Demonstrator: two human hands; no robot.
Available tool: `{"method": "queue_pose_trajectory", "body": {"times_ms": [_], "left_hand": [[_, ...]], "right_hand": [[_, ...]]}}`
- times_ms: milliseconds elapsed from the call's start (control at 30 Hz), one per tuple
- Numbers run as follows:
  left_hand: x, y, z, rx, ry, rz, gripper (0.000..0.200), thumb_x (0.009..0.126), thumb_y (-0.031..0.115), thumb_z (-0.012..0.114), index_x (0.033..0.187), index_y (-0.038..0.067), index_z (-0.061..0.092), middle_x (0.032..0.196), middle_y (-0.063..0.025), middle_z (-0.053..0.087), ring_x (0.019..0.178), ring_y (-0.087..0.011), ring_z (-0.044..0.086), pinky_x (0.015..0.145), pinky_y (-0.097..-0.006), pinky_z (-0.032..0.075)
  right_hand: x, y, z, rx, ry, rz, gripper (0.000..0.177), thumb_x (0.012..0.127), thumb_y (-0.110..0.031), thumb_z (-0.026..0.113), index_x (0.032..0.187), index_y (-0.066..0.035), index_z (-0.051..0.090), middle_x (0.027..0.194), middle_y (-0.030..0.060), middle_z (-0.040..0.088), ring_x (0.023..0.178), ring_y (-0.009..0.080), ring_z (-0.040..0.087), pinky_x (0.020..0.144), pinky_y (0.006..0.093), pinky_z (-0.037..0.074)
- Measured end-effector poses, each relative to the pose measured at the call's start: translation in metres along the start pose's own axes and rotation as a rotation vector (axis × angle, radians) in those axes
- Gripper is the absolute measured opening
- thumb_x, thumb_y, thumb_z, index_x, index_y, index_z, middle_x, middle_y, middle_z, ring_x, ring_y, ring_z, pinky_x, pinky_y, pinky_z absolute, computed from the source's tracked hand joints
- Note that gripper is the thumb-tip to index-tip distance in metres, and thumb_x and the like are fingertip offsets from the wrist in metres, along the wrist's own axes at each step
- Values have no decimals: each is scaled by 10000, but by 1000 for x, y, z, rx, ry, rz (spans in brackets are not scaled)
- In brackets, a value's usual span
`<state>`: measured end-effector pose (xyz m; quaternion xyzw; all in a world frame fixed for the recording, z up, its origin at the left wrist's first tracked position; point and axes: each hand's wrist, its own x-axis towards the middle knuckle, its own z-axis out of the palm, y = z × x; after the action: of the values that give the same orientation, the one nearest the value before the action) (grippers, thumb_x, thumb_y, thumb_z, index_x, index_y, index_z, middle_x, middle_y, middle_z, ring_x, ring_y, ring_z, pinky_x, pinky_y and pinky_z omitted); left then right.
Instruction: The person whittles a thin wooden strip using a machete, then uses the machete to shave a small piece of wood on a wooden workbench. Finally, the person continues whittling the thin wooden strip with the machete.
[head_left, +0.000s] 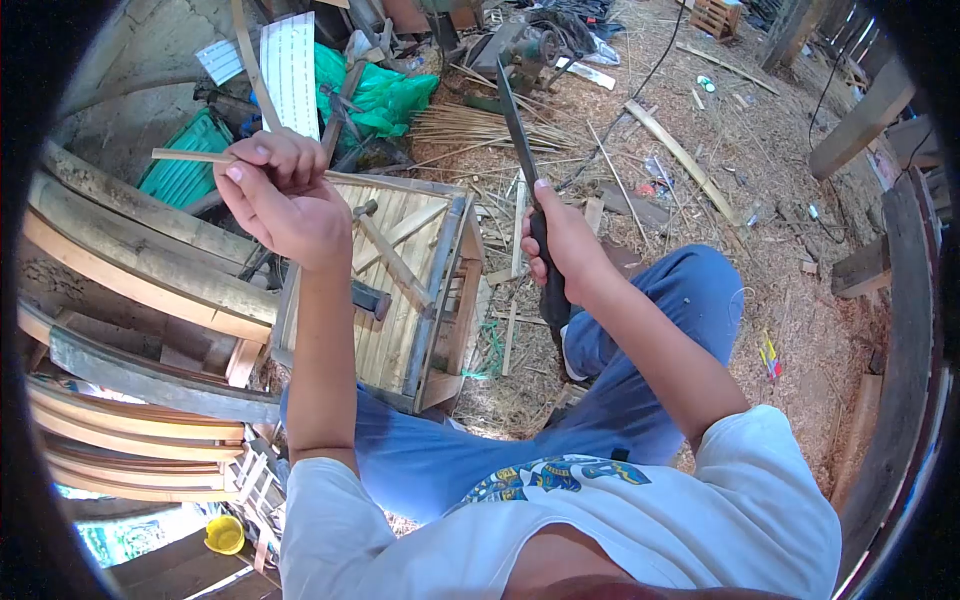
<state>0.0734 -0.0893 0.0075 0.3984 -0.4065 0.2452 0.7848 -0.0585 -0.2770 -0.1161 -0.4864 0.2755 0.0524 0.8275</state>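
My left hand (285,200) is closed around a thin light wooden stick (190,155), whose end sticks out to the left. Its wrist is over the left edge of a low slatted wooden table (400,350). My right hand (560,245) grips the black handle of a long knife (516,120), with the dark blade pointing up and away. A hammer (395,265) with a wooden handle lies on the table, beside a dark metal block (370,299). The knife and the stick are well apart.
Curved wooden pieces (150,270) are stacked at the left. Behind the table lie a green plastic sheet (385,95), a green crate (185,160) and a bundle of thin sticks (480,128). A long strip (685,160) lies on the shaving-strewn ground. Posts (862,120) stand at the right.
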Motion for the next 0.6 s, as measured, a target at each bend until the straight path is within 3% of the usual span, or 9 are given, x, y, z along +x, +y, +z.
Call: {"method": "queue_pose_trajectory", "body": {"times_ms": [167, 267, 367, 500, 600], "left_hand": [[-1, -5, -6, 9, -12, -20, 293, 1100, 333, 495, 963, 75, 466, 707, -5, 348, 594, -116, 296, 522, -285, 233], [0, -8, -18, 12, -47, -43, 279, 1108, 309, 476, 982, 61, 479, 734, -35, 411, 623, -135, 376, 535, -297, 327], [1, -3, -8, 157, -59, 8, 259, 1121, 262, 441, 1000, 37, 489, 812, -80, 504, 710, -166, 494, 631, -319, 457], [8, 3, -24, 456, -98, 70, 257, 1133, 211, 403, 1023, 9, 519, 952, -109, 584, 850, -172, 585, 807, -317, 509], [10, 17, -35, 627, -155, -5, 266, 1133, 226, 414, 1047, 10, 543, 1020, -104, 605, 873, -160, 597, 834, -320, 518]], "right_hand": [[-1, 1, 2, -27, -27, 11, 573, 1029, -654, 423, 816, -133, 527, 597, -32, 491, 416, 108, 434, 429, 306, 376], [-4, 0, 6, -13, -27, -3, 566, 1044, -581, 433, 802, -81, 539, 581, 7, 507, 386, 143, 447, 390, 325, 385], [-4, 2, 10, -35, -29, -23, 557, 1046, -565, 435, 802, -76, 541, 576, 10, 509, 385, 149, 448, 388, 325, 384], [-8, 0, 18, -92, -36, -74, 547, 1055, -536, 436, 797, -68, 552, 574, 19, 508, 383, 153, 444, 388, 328, 385], [-10, 1, 26, -135, -73, -127, 545, 1054, -540, 437, 808, -68, 554, 574, 17, 504, 377, 152, 440, 380, 328, 380]]}}
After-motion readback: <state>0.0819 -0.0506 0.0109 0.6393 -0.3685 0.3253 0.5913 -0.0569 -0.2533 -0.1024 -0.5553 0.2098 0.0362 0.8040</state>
